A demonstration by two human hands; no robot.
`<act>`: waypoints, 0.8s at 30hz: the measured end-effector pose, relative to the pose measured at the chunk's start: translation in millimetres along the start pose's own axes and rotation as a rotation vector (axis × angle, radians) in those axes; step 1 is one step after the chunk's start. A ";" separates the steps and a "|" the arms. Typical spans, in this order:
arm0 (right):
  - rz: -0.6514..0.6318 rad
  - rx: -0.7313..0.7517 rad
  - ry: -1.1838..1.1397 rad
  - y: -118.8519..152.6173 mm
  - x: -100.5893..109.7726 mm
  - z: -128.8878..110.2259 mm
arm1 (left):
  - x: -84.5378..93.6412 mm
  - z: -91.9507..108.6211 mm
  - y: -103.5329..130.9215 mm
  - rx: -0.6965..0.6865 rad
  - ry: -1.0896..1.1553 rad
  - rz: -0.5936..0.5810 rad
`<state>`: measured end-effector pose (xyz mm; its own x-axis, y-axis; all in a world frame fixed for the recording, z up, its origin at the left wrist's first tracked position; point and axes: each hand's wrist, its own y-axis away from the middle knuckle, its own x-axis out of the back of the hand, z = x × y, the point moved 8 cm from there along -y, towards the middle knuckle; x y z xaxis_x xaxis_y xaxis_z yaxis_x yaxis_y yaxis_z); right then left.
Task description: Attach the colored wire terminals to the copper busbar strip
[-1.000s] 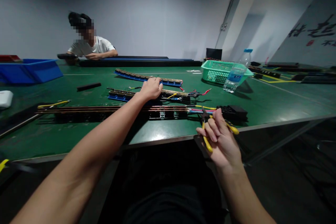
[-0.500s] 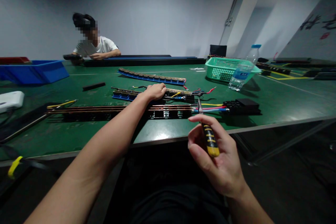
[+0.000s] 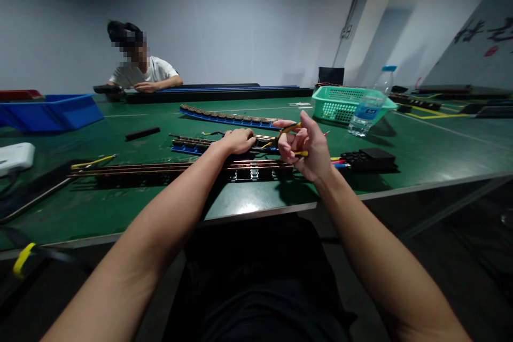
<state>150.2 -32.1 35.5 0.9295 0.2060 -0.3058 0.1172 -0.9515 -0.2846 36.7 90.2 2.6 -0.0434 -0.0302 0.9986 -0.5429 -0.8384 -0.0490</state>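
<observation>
Right hand [image 3: 309, 150] holds pliers [image 3: 302, 154]; bottle label [image 3: 366, 112] looks blurred.

Wired rails [image 3: 152, 168] and a green bench [image 3: 240, 200] suggest a workshop.

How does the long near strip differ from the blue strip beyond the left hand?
The near strip looks longer than the far strip. The near strip's base is black; the far strip's is blue. The near strip crosses the picture nearly level; the far strip slants. Both lie on the green table.
</observation>
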 end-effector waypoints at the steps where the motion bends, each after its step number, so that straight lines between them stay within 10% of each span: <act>1: 0.002 -0.020 -0.005 -2.5 0.7 5.3 | -0.2 0.2 0.2 -0.001 -0.003 -0.001; 14: -0.187 0.207 0.650 16.8 -24.8 17.8 | -1.3 -0.9 -0.2 0.024 -0.034 -0.015; 24: 0.150 0.429 0.065 36.8 6.2 -19.8 | -1.7 0.2 1.2 0.003 -0.024 0.010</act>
<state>167.3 -70.3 41.1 0.9469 0.0452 -0.3184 -0.1630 -0.7859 -0.5965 36.3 89.2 0.9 -0.0284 -0.0513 0.9983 -0.5400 -0.8397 -0.0585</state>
